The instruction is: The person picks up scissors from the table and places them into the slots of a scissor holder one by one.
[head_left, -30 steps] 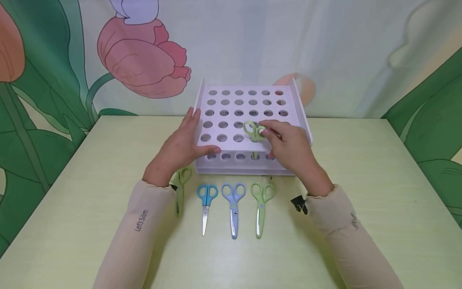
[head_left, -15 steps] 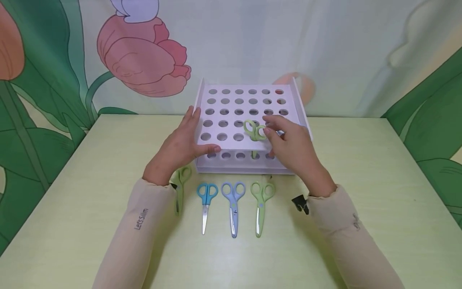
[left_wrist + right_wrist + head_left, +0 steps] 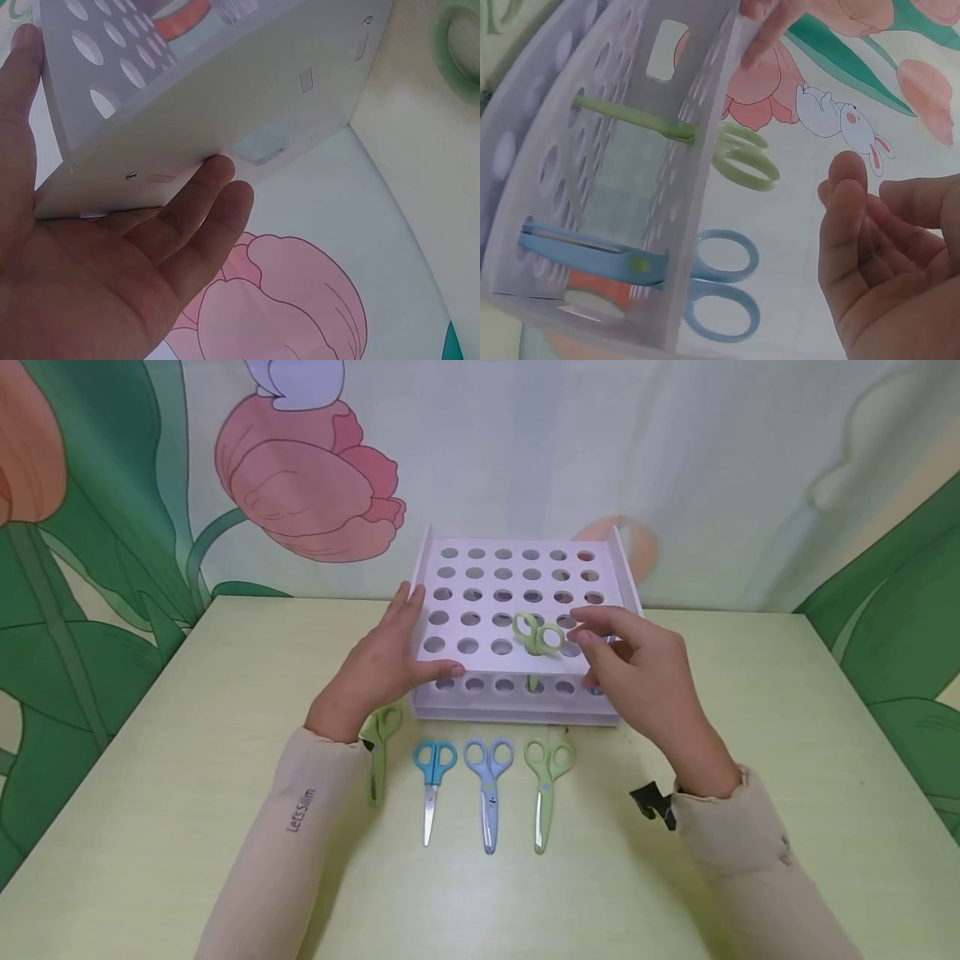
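Note:
A white two-tier rack [image 3: 517, 664] with rows of round holes stands at the back of the table. Green scissors [image 3: 534, 642] hang handles-up in a front-row hole, blades down through the lower tier. Blue scissors [image 3: 615, 259] stand in the rack too, in the right wrist view; my right hand mostly covers them in the head view. My left hand [image 3: 375, 660] lies against the rack's left side, thumb on its front edge and fingers fairly straight along the outer wall. Just right of the green handles, my right hand [image 3: 648, 672] is apart from them, fingers loosely bent around nothing.
Before the rack lie teal-handled scissors [image 3: 430, 777], light blue scissors [image 3: 489, 802] and green scissors [image 3: 543, 793]. Another green pair [image 3: 378, 768] is partly covered by the left wrist. A printed curtain [image 3: 525, 460] hangs behind the table.
My right hand has let go of the green scissors and moved right, away from their handles. The scissors stay in the hole. My left hand keeps its place on the rack.

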